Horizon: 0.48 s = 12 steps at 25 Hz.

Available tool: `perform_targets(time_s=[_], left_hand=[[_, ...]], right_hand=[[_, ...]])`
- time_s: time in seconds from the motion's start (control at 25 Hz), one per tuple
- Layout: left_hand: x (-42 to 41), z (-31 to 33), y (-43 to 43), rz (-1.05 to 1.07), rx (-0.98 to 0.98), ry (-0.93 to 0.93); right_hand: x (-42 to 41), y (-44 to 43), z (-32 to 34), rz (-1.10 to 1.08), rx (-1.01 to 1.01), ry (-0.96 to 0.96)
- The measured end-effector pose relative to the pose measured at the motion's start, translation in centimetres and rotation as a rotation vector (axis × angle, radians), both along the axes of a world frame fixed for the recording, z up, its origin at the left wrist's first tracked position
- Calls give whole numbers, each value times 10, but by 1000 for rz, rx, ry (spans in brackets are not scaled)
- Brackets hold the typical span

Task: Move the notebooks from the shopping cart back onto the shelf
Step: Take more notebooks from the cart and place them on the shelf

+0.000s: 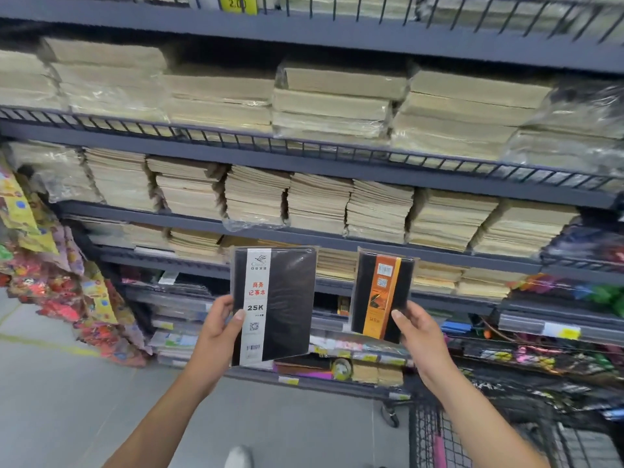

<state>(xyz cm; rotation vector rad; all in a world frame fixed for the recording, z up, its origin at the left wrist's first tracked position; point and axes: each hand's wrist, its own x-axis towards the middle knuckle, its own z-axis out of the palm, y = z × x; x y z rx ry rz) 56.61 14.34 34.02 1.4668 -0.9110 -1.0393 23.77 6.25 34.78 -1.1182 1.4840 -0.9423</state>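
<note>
Crowding the shelf (304,236) behind both held notebooks (280,305): stacked paper pads (317,202).

We have one view only, head-worn, wide-angle, so no overlap with another camera. We look forward and slightly down at a dark metal shelf unit (304,238) that fills 9 to 3 o'clock, close in front. Shelf lines bow and tilt, dropping toward 3 o'clock. Grey floor (67,383) sits at 7 o'clock, the shopping cart (472,440) at 5 o'clock, both forearms rising from 6 o'clock.
</note>
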Motion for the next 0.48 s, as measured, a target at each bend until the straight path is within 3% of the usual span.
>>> perform_targets(time_s=[0.48], left_hand=[[45, -12, -124, -218, 34, 91]], right_hand=[[46, -41, -7, -205, -31, 33]])
